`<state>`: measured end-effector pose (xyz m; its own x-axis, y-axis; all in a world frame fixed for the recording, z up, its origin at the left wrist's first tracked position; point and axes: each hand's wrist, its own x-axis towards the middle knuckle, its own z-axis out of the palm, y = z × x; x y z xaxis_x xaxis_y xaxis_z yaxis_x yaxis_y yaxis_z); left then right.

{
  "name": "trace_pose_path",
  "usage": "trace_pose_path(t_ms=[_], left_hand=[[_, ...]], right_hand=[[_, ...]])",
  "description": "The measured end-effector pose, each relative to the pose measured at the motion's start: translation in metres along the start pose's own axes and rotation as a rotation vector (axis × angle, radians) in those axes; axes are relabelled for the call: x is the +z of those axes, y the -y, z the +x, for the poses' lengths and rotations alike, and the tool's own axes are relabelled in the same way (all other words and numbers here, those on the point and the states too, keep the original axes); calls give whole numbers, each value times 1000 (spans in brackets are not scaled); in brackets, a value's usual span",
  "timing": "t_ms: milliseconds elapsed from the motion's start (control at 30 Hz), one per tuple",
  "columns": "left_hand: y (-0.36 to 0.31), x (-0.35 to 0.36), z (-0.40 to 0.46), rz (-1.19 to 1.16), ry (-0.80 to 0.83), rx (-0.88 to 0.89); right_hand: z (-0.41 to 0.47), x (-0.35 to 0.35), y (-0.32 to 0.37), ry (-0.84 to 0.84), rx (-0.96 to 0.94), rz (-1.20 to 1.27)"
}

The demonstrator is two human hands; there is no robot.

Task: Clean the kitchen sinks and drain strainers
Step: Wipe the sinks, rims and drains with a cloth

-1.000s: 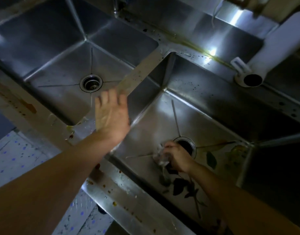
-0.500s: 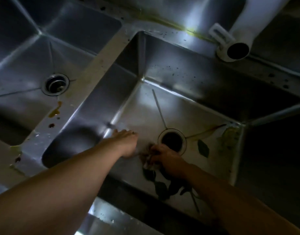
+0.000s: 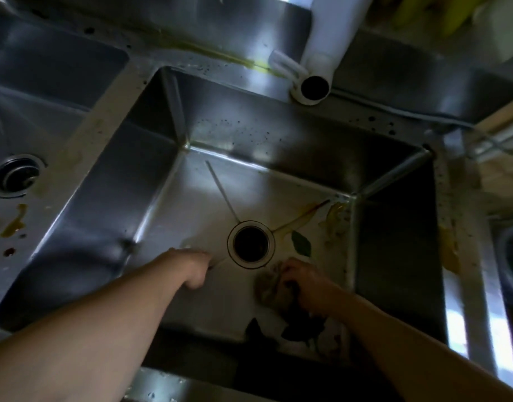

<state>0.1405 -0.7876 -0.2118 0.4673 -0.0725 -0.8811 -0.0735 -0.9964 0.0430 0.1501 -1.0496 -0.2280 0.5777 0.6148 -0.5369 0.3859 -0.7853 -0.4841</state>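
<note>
Sink [image 3: 278, 134] scrubbing now takes both hands.
Left hand [image 3: 196, 268] has dropped from the divider onto the basin floor, fingers curled under; right hand [image 3: 300, 278] fingers grip the rag [image 3: 268, 287] beside the drain [image 3: 251, 242].

Glossy stainless-steel sink [image 3: 151, 181], smooth white plastic pipe [image 3: 326, 33], crumpled cloth [image 3: 268, 288]

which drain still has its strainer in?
The left sink's drain: a metal strainer sits in it. The middle sink's drain, between the hands, is an open dark hole.
</note>
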Motion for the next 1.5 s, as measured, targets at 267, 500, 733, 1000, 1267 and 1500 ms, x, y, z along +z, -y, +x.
trace_pose_path(t_ms=[267, 500, 733, 1000, 1267, 1500], left_hand=[[-8, -34, 37, -100, -298, -28], [-3, -44, 69, -197, -285, -110], [-3, -42, 73, -84, -242, -117], [-2, -40, 70, -89, -240, -101], [-12, -40, 70, -22, -233, -146], [-25, -53, 64, -4, -348, -59]], right_hand=[[62, -87, -21, -426, 68, 124], [181, -99, -17, -385, -22, -33], [187, -50, -2, -344, -230, -130], [134, -31, -42, -371, -176, -115], [42, 15, -55, -174, -28, -218], [23, -1, -31, -106, 123, -97]])
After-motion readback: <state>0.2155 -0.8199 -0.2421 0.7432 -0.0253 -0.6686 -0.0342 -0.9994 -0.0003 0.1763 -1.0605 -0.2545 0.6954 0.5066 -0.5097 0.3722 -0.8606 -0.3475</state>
